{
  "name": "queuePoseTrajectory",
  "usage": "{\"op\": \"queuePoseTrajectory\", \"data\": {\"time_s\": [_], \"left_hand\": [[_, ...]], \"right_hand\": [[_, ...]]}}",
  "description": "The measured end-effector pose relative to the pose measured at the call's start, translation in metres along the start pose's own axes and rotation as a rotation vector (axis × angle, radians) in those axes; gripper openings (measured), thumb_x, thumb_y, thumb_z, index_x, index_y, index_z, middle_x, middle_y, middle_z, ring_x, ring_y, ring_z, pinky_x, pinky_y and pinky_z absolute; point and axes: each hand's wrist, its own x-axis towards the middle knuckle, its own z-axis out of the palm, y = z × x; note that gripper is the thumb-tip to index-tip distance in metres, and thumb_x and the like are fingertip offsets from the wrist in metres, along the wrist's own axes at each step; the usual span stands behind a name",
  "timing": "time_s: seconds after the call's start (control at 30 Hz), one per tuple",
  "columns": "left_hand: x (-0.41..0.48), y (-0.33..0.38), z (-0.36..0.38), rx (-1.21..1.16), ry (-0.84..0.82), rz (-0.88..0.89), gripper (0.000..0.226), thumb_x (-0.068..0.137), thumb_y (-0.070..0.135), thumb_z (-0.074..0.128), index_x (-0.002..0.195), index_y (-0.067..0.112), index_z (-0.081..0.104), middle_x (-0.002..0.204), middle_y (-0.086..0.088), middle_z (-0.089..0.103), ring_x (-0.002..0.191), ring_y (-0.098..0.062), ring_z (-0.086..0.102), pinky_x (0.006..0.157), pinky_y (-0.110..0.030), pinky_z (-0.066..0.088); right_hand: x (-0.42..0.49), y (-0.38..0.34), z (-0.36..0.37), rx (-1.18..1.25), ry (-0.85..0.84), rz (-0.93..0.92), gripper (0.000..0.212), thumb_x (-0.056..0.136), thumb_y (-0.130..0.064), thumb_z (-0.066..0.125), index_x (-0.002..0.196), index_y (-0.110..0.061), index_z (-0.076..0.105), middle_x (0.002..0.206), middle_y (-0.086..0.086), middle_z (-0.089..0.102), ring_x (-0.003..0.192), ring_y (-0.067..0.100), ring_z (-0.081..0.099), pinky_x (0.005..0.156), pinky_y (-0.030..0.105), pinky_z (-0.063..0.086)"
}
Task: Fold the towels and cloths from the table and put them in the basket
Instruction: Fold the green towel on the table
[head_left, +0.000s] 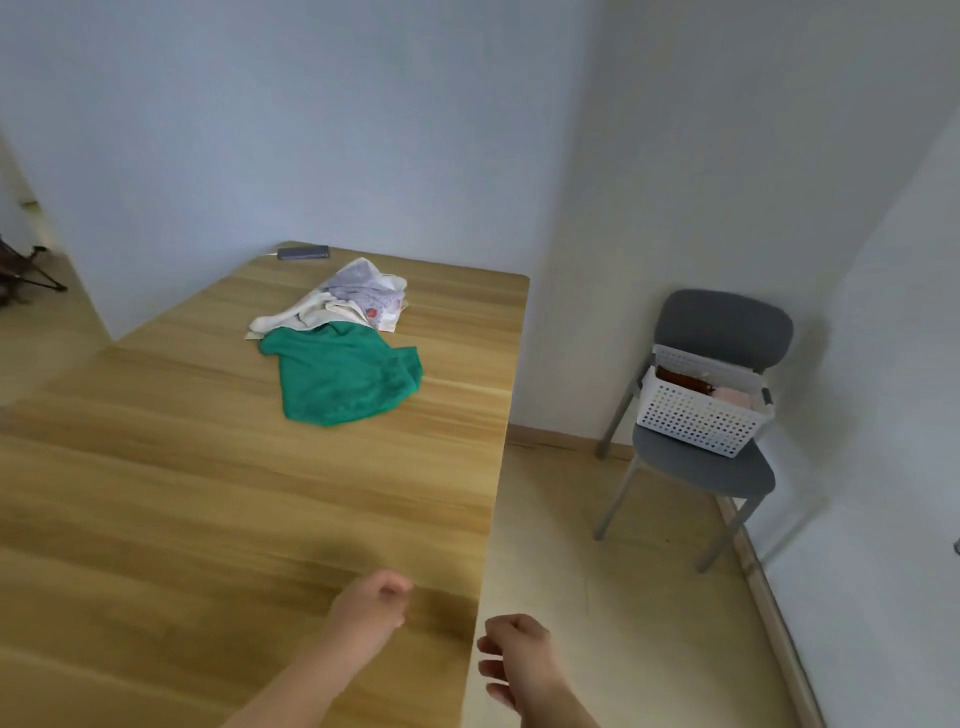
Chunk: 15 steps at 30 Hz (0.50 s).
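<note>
A crumpled green towel (345, 382) lies on the wooden table (182, 493), touching a heap of white and patterned cloths (343, 301) just behind it. A white perforated basket (701, 415) stands on a grey chair to the right of the table, with a brown and a pink folded cloth inside. My left hand (376, 605) hovers over the table's near right corner, fingers loosely curled, holding nothing. My right hand (517, 657) hangs just past the table's right edge, fingers also loosely curled and empty. Both hands are far from the cloths.
A dark phone (304, 252) lies at the table's far edge by the wall. The grey chair (722, 467) stands in the room's corner on a light floor. A dark folding stand (21, 275) shows at the far left.
</note>
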Motion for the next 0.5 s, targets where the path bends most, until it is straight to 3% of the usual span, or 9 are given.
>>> {"op": "queuePoseTrajectory", "data": {"time_s": [0.1, 0.23, 0.33, 0.5], "left_hand": [[0.032, -0.009, -0.038, 0.042, 0.012, 0.028, 0.019, 0.091, 0.011, 0.048, 0.088, 0.026, 0.059, 0.085, 0.001, 0.066, 0.085, -0.018, 0.066, 0.062, -0.022, 0.042], [0.094, -0.009, -0.104, 0.154, 0.024, 0.109, 0.022, 0.093, 0.013, 0.049, 0.083, 0.031, 0.057, 0.092, 0.003, 0.063, 0.087, -0.016, 0.064, 0.068, -0.023, 0.044], [0.153, -0.006, -0.156, 0.325, 0.046, 0.186, 0.017, 0.094, 0.016, 0.050, 0.098, 0.029, 0.060, 0.108, 0.004, 0.063, 0.100, -0.012, 0.058, 0.083, -0.022, 0.044], [0.240, 0.012, -0.214, 0.692, 0.106, 0.414, 0.032, 0.094, 0.011, 0.046, 0.122, 0.023, 0.054, 0.135, 0.005, 0.047, 0.117, -0.012, 0.050, 0.093, -0.023, 0.044]], "right_hand": [[0.021, -0.010, 0.039, -0.031, 0.046, -0.033, 0.012, 0.088, -0.010, 0.051, 0.078, -0.012, 0.056, 0.070, 0.005, 0.057, 0.058, 0.018, 0.049, 0.053, 0.022, 0.036], [0.065, -0.034, 0.107, -0.059, 0.094, -0.041, 0.014, 0.087, -0.006, 0.050, 0.076, -0.012, 0.055, 0.062, 0.004, 0.054, 0.052, 0.017, 0.046, 0.046, 0.020, 0.032], [0.103, -0.056, 0.158, -0.067, 0.147, -0.007, 0.013, 0.084, -0.004, 0.054, 0.075, -0.014, 0.054, 0.058, 0.005, 0.052, 0.050, 0.017, 0.044, 0.047, 0.022, 0.031], [0.148, -0.091, 0.214, -0.169, 0.162, -0.009, 0.016, 0.080, -0.020, 0.064, 0.085, -0.020, 0.049, 0.080, 0.000, 0.054, 0.065, 0.014, 0.048, 0.059, 0.023, 0.037]]}}
